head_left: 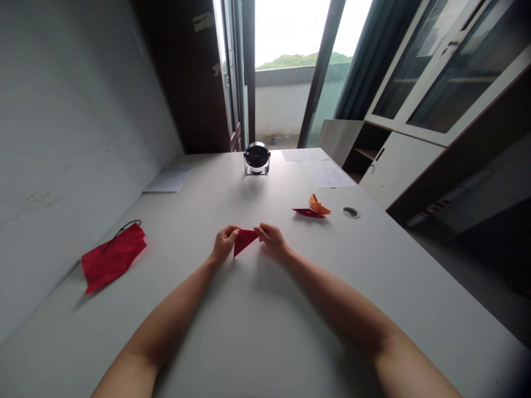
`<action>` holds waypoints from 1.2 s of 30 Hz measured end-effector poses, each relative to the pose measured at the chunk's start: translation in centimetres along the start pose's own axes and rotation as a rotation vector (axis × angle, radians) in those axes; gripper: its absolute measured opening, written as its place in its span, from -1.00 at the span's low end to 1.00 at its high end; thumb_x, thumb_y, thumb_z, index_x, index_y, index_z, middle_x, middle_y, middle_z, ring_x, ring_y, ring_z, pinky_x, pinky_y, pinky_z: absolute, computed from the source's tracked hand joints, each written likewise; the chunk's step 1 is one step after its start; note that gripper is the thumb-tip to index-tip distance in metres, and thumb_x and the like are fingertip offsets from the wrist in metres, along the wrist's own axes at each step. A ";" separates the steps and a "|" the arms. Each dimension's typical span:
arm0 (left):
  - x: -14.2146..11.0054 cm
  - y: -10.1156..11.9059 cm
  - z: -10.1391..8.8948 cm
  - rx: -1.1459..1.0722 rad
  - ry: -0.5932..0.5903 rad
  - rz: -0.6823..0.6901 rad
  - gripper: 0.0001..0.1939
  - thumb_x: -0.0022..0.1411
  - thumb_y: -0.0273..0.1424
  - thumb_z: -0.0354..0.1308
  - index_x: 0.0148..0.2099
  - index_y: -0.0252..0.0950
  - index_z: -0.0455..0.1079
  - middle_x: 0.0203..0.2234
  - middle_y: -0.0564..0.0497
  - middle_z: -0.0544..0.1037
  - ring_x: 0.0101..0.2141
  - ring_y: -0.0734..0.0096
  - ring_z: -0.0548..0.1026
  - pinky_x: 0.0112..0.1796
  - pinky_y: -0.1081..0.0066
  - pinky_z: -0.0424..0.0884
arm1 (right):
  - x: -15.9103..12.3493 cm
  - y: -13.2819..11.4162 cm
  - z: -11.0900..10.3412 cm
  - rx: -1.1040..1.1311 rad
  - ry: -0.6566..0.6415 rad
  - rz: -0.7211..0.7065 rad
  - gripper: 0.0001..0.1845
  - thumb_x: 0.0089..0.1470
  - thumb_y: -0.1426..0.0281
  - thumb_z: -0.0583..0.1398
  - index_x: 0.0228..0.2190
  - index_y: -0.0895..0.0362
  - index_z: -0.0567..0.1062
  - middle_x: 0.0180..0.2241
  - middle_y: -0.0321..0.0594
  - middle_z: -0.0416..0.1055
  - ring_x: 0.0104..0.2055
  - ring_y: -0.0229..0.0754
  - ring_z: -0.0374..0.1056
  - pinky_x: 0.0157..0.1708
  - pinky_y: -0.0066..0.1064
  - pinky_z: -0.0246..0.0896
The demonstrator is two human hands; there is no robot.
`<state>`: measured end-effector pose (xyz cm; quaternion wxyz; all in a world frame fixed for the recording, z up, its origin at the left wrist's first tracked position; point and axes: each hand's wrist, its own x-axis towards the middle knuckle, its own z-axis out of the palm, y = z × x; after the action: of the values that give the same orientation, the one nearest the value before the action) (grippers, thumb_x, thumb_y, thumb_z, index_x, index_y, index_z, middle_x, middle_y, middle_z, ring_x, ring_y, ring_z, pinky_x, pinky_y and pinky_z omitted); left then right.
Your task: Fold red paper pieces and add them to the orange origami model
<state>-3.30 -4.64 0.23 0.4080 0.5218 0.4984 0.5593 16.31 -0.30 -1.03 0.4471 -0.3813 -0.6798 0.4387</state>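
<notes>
A small red paper triangle [244, 241] lies folded on the white table [257, 309], point towards me. My left hand [224, 244] pinches its left corner with thumb and fingers closed. My right hand [271, 237] pinches the right corner the same way. Both forearms reach out from the near edge, and the paper sits between the two hands, roughly mid-table.
A crumpled red paper with a black cord [112, 257] lies at the left by the wall. Folded orange and dark red paper shapes [314, 208] sit right of the hands, near a cable hole [350, 212]. A round metal device [256, 158] and white sheets [168, 179] lie farther back.
</notes>
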 end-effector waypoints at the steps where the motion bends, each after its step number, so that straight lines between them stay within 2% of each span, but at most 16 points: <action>1: -0.1 0.1 0.0 -0.005 -0.004 -0.003 -0.70 0.23 -0.17 0.16 -0.30 -0.34 0.49 -0.48 0.03 0.51 -0.46 0.46 0.40 -0.41 0.48 0.29 | 0.0 0.0 0.0 -0.011 0.009 0.001 -0.51 0.17 0.02 0.14 -0.60 0.09 0.26 -0.66 -0.36 0.27 -0.58 -0.31 0.12 -0.53 -0.46 -0.03; 4: -0.2 0.4 -0.1 -0.023 -0.042 -0.012 -0.58 0.31 -0.08 0.05 -0.31 -0.35 0.48 -0.57 0.06 0.43 -0.53 0.50 0.31 -0.47 0.48 0.21 | 0.0 -0.2 -0.1 -0.045 0.030 0.000 -0.50 0.16 0.01 0.14 -0.61 0.09 0.26 -0.66 -0.36 0.26 -0.59 -0.31 0.13 -0.53 -0.46 -0.03; 6: -0.3 0.6 -0.2 0.002 -0.079 0.004 -0.55 0.31 -0.05 0.06 -0.30 -0.36 0.48 -0.57 0.06 0.43 -0.53 0.49 0.30 -0.47 0.48 0.20 | -0.1 -0.4 -0.2 -0.060 0.040 -0.003 -0.49 0.16 0.00 0.14 -0.61 0.10 0.26 -0.66 -0.36 0.26 -0.59 -0.32 0.12 -0.54 -0.46 -0.03; 11: -0.6 0.9 -0.2 0.144 -0.124 0.050 -0.60 0.25 -0.07 0.17 -0.27 -0.35 0.50 -0.48 0.00 0.51 -0.45 0.42 0.40 -0.41 0.46 0.27 | -0.1 -0.6 -0.2 -0.051 0.048 -0.011 -0.49 0.16 0.00 0.15 -0.61 0.10 0.25 -0.67 -0.37 0.25 -0.59 -0.32 0.12 -0.54 -0.47 -0.04; 15: -0.6 0.7 0.0 0.182 -0.127 0.062 -0.66 0.26 -0.12 0.16 -0.28 -0.33 0.51 -0.46 0.01 0.53 -0.43 0.41 0.42 -0.40 0.46 0.29 | -0.1 -0.7 -0.2 -0.032 0.056 -0.005 -0.48 0.16 -0.01 0.15 -0.61 0.10 0.25 -0.66 -0.36 0.25 -0.60 -0.32 0.12 -0.55 -0.46 -0.03; 22: 0.0 -0.1 0.0 -0.014 -0.100 -0.018 -0.67 0.25 -0.13 0.16 -0.27 -0.33 0.49 -0.52 0.05 0.47 -0.50 0.47 0.36 -0.45 0.47 0.27 | -0.2 -2.1 -0.4 0.154 -0.039 -0.027 -0.49 0.25 -0.03 0.03 -0.53 0.10 0.34 -0.56 -0.29 0.34 -0.49 -0.26 0.27 -0.38 -0.41 0.20; 29: 0.5 -0.6 -0.3 -0.214 -0.083 -0.071 -0.66 0.19 -0.13 0.24 -0.21 -0.33 0.49 -0.38 -0.01 0.57 -0.37 0.41 0.47 -0.28 0.43 0.37 | -0.4 -1.7 0.2 0.267 -0.168 0.002 -0.64 0.14 0.05 0.21 -0.37 0.11 0.43 -0.48 -0.28 0.38 -0.42 -0.23 0.32 -0.36 -0.38 0.29; 36: 0.8 -1.2 -0.6 -0.233 -0.091 -0.082 -0.63 0.15 -0.12 0.29 -0.19 -0.35 0.52 -0.37 -0.03 0.59 -0.38 0.40 0.49 -0.25 0.40 0.40 | -0.5 -1.7 0.1 0.223 -0.218 -0.005 -0.62 0.15 0.05 0.21 -0.36 0.13 0.47 -0.45 -0.26 0.41 -0.40 -0.23 0.34 -0.34 -0.39 0.30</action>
<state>-4.06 -3.75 -0.78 0.5105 0.4748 0.4322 0.5720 16.14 -1.39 0.43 0.4114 -0.2776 -0.6723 0.5493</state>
